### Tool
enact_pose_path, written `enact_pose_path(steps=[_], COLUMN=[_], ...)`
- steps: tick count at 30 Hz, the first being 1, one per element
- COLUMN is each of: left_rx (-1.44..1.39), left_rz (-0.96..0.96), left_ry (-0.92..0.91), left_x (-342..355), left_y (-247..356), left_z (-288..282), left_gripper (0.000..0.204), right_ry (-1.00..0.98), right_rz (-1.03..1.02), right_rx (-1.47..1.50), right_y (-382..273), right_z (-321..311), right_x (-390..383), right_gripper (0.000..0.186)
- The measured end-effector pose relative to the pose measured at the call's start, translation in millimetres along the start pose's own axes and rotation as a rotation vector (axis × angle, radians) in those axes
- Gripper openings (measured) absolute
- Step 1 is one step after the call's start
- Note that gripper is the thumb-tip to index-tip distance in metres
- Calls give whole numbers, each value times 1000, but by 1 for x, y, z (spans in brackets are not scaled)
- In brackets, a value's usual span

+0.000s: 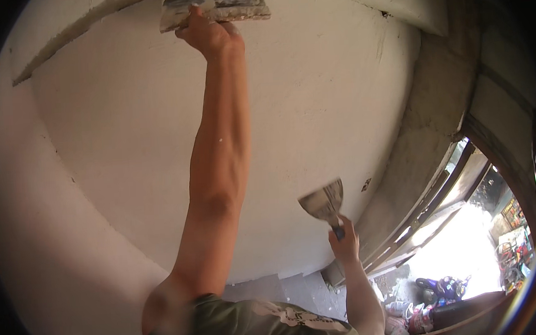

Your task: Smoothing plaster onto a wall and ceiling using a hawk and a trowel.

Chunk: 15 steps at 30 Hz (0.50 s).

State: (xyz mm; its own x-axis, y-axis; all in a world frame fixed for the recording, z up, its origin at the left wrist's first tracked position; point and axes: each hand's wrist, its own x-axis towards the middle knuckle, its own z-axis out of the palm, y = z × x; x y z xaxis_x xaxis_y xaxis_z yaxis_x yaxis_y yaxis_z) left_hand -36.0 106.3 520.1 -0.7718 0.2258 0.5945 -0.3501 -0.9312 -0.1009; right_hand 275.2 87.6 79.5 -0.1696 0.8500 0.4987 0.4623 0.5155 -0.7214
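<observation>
My left arm is stretched high. My left hand [209, 34] is closed on a plastering trowel [235, 2], whose wide grey blade has pale plaster smeared along its edge. That blade lies by the top of the pale wall, partly cut off by the picture's upper rim. Lower down and to the right, my right hand [346, 242] is wrapped round the dark handle of a putty knife [325, 201]. Its flared metal blade points up, streaked with plaster, and appears to be in front of the wall [289, 118]. I cannot tell whether either blade touches the surface.
A ledge [79, 32] runs along the wall's upper left. At the right a grey pillar [405, 130] stands beside a bright opening [466, 242]. Several bags and bundled items [415, 317] lie at the lower right. Grey floor [280, 288] shows below the wall.
</observation>
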Motion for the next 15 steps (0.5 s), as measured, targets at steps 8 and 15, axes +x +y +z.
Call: enact_pose_path(steps=[8, 15], left_rx=[360, -12], left_rz=[-116, -188], left_ry=[-109, -204], left_x=[34, 40], left_y=[11, 27], left_z=[-22, 19], left_gripper=[28, 34], right_ry=[167, -65], right_rz=[307, 675], right_rx=[-11, -98], right_y=[135, 212], right_z=[-37, -43], right_x=[-131, -220], right_gripper=[48, 37])
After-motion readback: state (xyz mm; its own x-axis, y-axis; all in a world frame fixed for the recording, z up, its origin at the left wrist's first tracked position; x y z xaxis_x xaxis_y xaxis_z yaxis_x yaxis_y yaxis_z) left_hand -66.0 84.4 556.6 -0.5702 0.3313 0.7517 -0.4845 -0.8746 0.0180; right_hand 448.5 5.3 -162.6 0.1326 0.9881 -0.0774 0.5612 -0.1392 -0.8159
